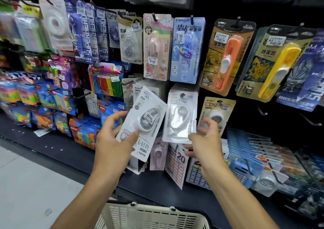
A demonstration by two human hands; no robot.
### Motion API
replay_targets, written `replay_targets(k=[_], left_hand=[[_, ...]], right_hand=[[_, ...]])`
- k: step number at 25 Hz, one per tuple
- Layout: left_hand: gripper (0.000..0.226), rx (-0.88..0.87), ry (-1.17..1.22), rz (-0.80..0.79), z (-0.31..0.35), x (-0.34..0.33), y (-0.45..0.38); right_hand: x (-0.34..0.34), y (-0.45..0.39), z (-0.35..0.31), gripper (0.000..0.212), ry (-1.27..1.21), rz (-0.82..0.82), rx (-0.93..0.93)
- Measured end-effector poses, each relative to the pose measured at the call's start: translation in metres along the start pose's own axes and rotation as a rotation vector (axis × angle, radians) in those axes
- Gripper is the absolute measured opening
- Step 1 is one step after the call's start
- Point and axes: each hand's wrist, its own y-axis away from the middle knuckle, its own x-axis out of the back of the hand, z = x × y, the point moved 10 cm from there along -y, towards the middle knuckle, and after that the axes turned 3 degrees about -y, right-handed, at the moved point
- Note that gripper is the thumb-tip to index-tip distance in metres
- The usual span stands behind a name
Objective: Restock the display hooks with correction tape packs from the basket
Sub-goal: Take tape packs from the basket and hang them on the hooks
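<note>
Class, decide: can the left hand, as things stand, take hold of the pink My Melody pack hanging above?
Probably not yet: the left hand already grips a white correction tape pack, so its fingers are occupied, though nothing blocks the path to the My Melody pack.

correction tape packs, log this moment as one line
left hand: holds white pack, upside down, tilted | right hand: pinches bottom of hanging white pack | basket: below, contents hidden

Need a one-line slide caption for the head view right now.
Left hand holds a white correction tape pack upside down while right hand steadies the hanging pack above the basket.
</note>
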Motion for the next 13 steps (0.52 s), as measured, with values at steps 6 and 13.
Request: replay_targets(k=[6, 13], left_hand=[[0.033, -0.238, -0.318, -0.119, 0.020, -0.011, -0.001], [0.024, -0.359, -0.431, -0.273, 0.023, -0.030, 0.005]], right_hand=[[-0.004, 0.019, -0.036, 0.088, 0.753, 0.031, 0.457], [-0.041, 0.029, -0.014, 0.072, 0.629, -0.530, 0.345]])
